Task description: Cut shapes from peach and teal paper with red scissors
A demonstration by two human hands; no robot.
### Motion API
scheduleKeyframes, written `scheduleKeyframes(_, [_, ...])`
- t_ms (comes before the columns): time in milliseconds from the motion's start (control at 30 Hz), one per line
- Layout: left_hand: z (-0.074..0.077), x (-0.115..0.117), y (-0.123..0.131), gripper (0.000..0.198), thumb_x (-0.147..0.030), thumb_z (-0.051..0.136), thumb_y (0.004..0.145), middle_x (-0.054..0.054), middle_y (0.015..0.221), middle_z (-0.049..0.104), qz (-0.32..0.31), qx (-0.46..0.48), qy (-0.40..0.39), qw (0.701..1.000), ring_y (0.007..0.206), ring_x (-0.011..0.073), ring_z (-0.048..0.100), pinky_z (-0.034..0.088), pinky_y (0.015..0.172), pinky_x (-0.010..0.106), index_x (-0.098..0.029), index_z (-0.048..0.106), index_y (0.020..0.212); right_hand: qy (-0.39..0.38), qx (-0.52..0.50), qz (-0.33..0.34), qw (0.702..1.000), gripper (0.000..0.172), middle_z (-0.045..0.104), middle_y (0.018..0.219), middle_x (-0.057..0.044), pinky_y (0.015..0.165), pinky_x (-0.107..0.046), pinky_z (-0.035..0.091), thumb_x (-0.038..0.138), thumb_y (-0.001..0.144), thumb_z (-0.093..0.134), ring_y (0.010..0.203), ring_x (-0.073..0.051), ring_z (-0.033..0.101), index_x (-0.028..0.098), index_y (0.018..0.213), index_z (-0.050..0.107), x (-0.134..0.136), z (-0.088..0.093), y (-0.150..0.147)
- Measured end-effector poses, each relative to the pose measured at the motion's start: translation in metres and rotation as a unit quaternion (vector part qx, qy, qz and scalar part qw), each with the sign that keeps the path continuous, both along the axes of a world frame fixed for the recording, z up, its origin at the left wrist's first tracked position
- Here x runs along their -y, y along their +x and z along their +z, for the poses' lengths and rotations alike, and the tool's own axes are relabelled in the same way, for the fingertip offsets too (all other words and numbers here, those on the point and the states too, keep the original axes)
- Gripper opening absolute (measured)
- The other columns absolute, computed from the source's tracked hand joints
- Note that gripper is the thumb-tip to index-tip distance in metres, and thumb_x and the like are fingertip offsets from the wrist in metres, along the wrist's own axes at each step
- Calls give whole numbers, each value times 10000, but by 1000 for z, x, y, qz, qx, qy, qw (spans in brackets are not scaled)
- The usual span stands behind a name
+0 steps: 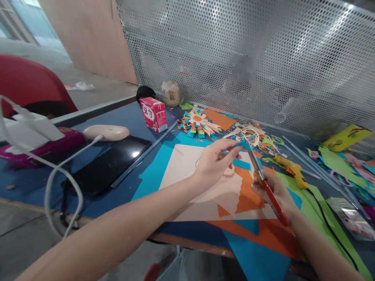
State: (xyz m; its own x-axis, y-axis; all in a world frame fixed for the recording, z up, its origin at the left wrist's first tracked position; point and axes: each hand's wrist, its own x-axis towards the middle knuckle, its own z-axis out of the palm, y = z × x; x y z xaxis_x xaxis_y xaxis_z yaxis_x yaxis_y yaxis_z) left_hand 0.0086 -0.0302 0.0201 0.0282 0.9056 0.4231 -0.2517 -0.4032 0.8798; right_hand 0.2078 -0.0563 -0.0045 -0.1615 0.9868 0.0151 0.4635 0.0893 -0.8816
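Observation:
My left hand point(215, 162) pinches a small piece of blue paper point(243, 145) between thumb and fingers. Red-handled scissors point(271, 195) are in my right hand point(274, 189), with their blades pointing up and away beside the blue paper. Whether the blades touch the paper I cannot tell. Below both hands lies a pale sheet point(178, 175) on top of blue sheets, with orange paper point(249, 193) and a cut pale piece with a wavy edge point(231, 195) over it. A blue strip point(242, 163) lies just under my fingers.
A layered paper flower point(197, 121) and a heap of paper scraps point(254, 134) lie further back. At right is a yellow glue gun point(293, 169) with a black cord. A phone point(114, 164), a pink box point(154, 114) and a white cable point(55, 168) are at left. Perforated metal point(205, 50) stands behind.

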Motion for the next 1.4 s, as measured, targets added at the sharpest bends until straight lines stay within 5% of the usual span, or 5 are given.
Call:
scheduleKeyframes(200, [6, 0, -1, 82, -187, 667, 757, -12, 623, 590, 30, 71, -23, 997, 430, 44, 455, 410, 404, 208, -174, 729, 706, 3, 7, 4, 1000, 426, 409, 548, 73, 379, -201, 243, 492, 611, 792, 444, -58, 304, 205, 667, 481, -2, 1, -1])
scheduleKeyframes(400, [4, -3, -2, 127, -269, 773, 676, -33, 545, 555, -7, 173, -40, 984, 446, 50, 441, 383, 411, 213, -190, 697, 611, -23, -16, 2, 1000, 424, 396, 550, 78, 379, -205, 219, 482, 605, 798, 438, -54, 276, 204, 680, 487, -1, 2, -2])
scheduleKeyframes(867, [6, 0, 0, 178, -261, 708, 729, -41, 432, 475, -40, 35, -77, 996, 395, 47, 434, 341, 399, 195, -142, 687, 599, 7, 4, 14, 1000, 435, 512, 622, 29, 499, -252, 416, 557, 598, 755, 554, -126, 477, 217, 702, 503, 5, 20, -11])
scheduleKeyframes(1400, [7, -1, -4, 157, -235, 744, 672, -12, 521, 616, -59, 26, -100, 993, 343, 30, 434, 343, 339, 179, -127, 672, 584, 10, -3, 17, 1000, 388, 477, 649, 38, 525, -247, 388, 546, 673, 740, 577, -124, 443, 232, 755, 527, 4, 4, -2])
